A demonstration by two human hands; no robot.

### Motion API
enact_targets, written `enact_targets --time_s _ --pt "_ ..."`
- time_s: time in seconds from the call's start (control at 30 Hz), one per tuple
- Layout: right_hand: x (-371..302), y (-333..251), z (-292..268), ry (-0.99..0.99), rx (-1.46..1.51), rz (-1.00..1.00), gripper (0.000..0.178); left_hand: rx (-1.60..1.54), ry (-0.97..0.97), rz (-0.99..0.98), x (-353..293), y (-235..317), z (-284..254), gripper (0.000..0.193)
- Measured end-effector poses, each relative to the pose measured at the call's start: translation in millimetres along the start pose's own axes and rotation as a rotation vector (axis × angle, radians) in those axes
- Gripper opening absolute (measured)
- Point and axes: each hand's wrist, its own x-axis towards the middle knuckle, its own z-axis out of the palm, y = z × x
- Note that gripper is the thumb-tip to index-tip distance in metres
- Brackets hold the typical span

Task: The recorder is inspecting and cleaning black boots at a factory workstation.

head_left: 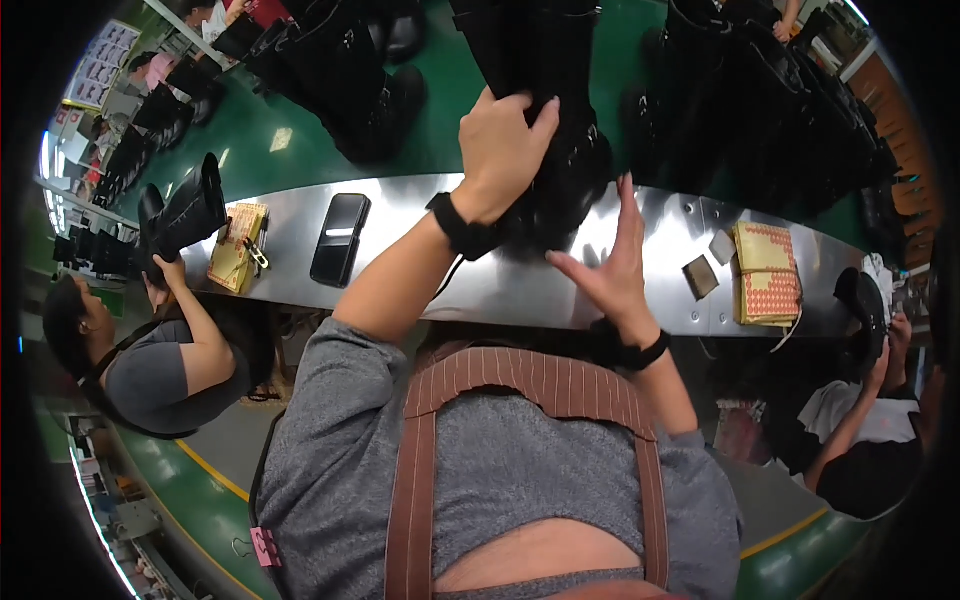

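A tall black boot point(562, 120) stands where the green belt point(450, 110) meets the metal ledge point(480, 285). My left hand point(500, 145) is closed around the boot's shaft from the left side. My right hand point(610, 265) is just below and right of the boot's foot, fingers spread and pointing up, fingertips beside the boot. I cannot tell whether they touch it. Both wrists wear black bands.
A black phone point(340, 238) and a yellow patterned pad point(237, 250) lie on the ledge at left; orange patterned booklets point(768, 275) and a small brown card point(700, 277) lie at right. Many black boots point(340, 70) line the belt. Co-workers point(160, 365) point(860, 440) stand on both sides.
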Motion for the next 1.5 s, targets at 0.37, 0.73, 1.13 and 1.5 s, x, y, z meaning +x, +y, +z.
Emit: enact_targets --time_s 0.37,0.73,1.13,1.5 --pt "-14.1 1.0 0.4 0.09 0.136 0.138 0.089 -0.126 -0.036 0.147 -94.6 -21.4 -71.0 0.044" --pt "-24.0 34.0 -49.7 0.6 0.234 0.183 0.022 -0.432 0.248 0.233 -142.4 -64.7 -48.3 0.105" --pt "-75.8 -1.7 -37.6 0.511 -0.015 -0.199 0.035 -0.54 -0.305 -0.384 -163.9 -76.2 -26.9 0.084" --pt "-6.8 12.4 72.7 -0.615 0.2 0.5 0.028 -0.619 -0.299 -0.348 -168.0 -89.8 -36.8 0.068"
